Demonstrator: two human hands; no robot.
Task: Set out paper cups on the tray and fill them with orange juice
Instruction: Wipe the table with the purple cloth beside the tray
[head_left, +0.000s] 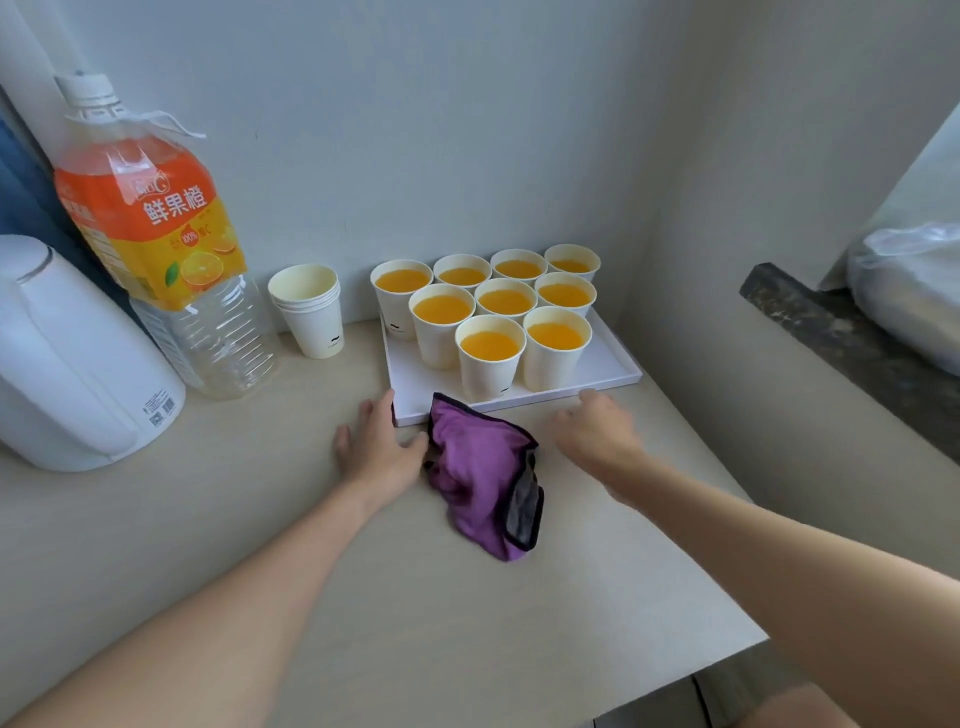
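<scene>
A white tray (613, 364) sits in the corner of the counter and carries several paper cups (491, 356) filled with orange juice. A stack of empty paper cups (310, 312) stands left of the tray. The large juice bottle (171, 249), capped and nearly empty, stands further left. My left hand (376, 444) lies flat on the counter with its fingers straight, fingertips at the tray's front left corner. My right hand (597, 426) reaches to the tray's front edge with relaxed fingers, holding nothing.
A crumpled purple cloth (483, 478) lies between my hands, overlapping the tray's front edge. A white kettle (67, 364) stands at the far left. A dark stone ledge (852, 338) with a plastic-wrapped bundle (914, 291) is to the right. The counter's edge runs at the lower right.
</scene>
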